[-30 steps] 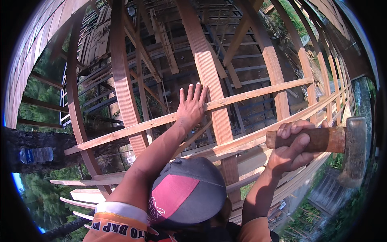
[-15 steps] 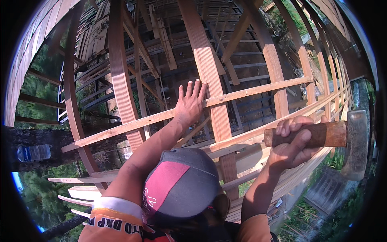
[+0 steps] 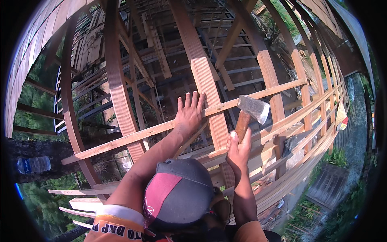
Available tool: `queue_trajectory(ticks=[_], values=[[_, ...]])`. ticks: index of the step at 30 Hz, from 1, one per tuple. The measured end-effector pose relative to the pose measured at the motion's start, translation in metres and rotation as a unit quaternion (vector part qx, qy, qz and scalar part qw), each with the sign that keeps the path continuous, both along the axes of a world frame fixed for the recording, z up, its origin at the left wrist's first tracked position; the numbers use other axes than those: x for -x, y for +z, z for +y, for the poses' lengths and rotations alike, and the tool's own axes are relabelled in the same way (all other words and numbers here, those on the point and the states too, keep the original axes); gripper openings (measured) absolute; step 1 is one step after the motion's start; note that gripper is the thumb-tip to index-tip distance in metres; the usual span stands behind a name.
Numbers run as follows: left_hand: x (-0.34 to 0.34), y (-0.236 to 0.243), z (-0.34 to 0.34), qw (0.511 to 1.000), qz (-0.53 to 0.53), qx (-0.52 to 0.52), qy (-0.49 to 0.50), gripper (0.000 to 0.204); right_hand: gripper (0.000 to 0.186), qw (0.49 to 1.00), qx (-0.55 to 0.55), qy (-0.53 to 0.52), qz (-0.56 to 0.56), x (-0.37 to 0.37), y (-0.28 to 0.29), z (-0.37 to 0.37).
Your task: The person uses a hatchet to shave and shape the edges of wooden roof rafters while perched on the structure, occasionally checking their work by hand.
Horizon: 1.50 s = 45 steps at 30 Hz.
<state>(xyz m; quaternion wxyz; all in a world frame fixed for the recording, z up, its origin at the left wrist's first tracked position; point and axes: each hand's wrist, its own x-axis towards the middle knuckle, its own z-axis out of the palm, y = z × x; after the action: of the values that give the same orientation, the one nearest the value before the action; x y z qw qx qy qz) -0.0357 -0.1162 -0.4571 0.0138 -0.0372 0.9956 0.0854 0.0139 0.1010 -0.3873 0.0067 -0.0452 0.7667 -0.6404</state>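
Wooden strip point(image 3: 121, 139) beneath my flat, spread left hand point(image 3: 188, 116), hatchet point(image 3: 254, 109) gripped in my right hand point(image 3: 238, 152).
The strip's long axis climbs from lower left to upper right, across the middle beam point(image 3: 201, 66); the hatchet's handle point(image 3: 242, 126) points up and slightly right, its narrower end facing upper left and hiding part of the strip; I cannot tell whether they touch. My cap point(image 3: 187, 193) blocks the view below; a clear bottle point(image 3: 34, 165) lies far left. Half a second ago the hatchet was farther right, handle nearly level.
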Motion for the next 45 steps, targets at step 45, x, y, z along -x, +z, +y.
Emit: queue_trajectory(ticks=[45], values=[[0.003,0.003,-0.002,1.0,0.011,0.004,-0.01,0.075,0.037,0.982,-0.103,0.049,-0.15,0.006,-0.054,-0.003]])
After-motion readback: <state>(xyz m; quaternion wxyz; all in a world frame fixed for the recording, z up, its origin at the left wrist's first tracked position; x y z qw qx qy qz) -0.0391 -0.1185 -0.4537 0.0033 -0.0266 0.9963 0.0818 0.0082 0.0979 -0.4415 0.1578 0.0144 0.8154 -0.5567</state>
